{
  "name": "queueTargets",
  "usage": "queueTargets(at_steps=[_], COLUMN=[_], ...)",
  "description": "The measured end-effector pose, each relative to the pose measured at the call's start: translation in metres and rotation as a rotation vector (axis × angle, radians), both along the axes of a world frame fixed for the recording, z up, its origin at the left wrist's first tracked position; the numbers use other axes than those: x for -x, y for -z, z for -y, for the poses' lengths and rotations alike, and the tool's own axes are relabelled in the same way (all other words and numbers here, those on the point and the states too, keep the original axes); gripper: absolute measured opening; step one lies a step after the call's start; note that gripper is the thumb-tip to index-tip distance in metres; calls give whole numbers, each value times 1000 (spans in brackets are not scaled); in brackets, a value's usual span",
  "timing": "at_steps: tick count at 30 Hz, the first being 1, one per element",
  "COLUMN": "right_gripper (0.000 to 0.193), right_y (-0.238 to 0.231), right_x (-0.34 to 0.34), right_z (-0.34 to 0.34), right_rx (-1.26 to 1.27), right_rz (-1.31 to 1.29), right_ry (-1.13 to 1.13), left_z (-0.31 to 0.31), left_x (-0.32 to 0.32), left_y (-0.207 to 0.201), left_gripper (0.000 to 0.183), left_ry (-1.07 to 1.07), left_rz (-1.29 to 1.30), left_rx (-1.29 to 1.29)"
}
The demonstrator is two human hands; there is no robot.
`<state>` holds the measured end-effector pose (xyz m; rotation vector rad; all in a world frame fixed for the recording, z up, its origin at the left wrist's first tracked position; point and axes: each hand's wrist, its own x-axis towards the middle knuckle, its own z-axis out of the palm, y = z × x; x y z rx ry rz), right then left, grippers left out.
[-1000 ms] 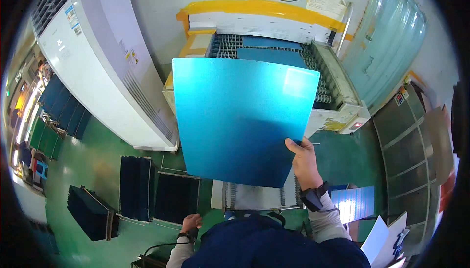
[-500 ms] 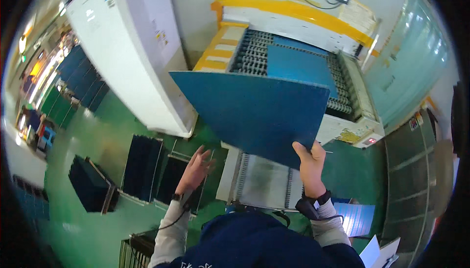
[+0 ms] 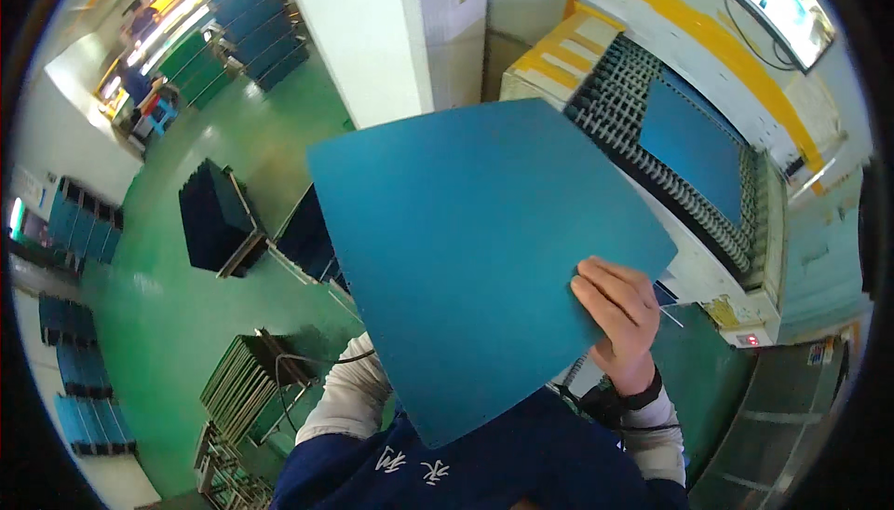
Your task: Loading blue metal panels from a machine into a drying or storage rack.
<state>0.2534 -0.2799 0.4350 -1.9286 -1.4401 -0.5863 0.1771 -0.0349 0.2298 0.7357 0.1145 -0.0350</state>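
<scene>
The right hand [image 3: 622, 314] is closed on the right edge of a large, flat, blue rectangular panel [image 3: 475, 258], its fingers laid over the near face and its thumb hidden, probably pressing from behind so that the sheet is pinched at its margin. The panel is held up broadside before the body, its lowest corner in front of the navy top [image 3: 531, 454]. The left hand is hidden behind it, only the pale left sleeve [image 3: 346, 394] showing, so whether it grips or supports the sheet I cannot tell. Beyond the panel's upper right edge is a cream roller machine [image 3: 596, 100] with yellow tape along its back edge; a second blue sheet [image 3: 694, 151] lies flat on it, carried by the rollers, away from the left corner. To the left, dark boards [image 3: 212, 217] stand on edge in a rack, presumably for compact storage, with a slotted metal rack [image 3: 247, 384] nearer the body.
</scene>
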Motion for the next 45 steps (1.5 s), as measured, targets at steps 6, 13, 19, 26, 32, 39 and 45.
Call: queueTargets(at_steps=[6, 13, 19, 26, 32, 39, 45], right_gripper=[35, 28, 23, 21, 21, 24, 22], right_y=[1, 4, 10, 11, 17, 21, 14], right_x=[-4, -10, -22, -14, -6, 2, 5], right_z=[-20, -48, -82, -131, -158, -169, -173], right_rx=[15, 51, 40, 36, 19, -4, -16], right_rz=[75, 101, 83, 82, 75, 88, 74], right_ry=[-38, -96, -184, -285, -342, -396, -441], left_z=[-1, -8, -14, -16, -19, -21, -24], left_x=[10, 25, 39, 60, 77, 89, 88], left_y=[1, 2, 3, 3, 5, 2, 4], left_gripper=[75, 76, 77, 78, 78, 79, 80], left_ry=[-56, -130, -192, -289, -375, -442, -458], left_rz=[-15, -17, -23, -13, -11, -1, 10], left_rx=[10, 8, 3, -8, -14, -21, -20])
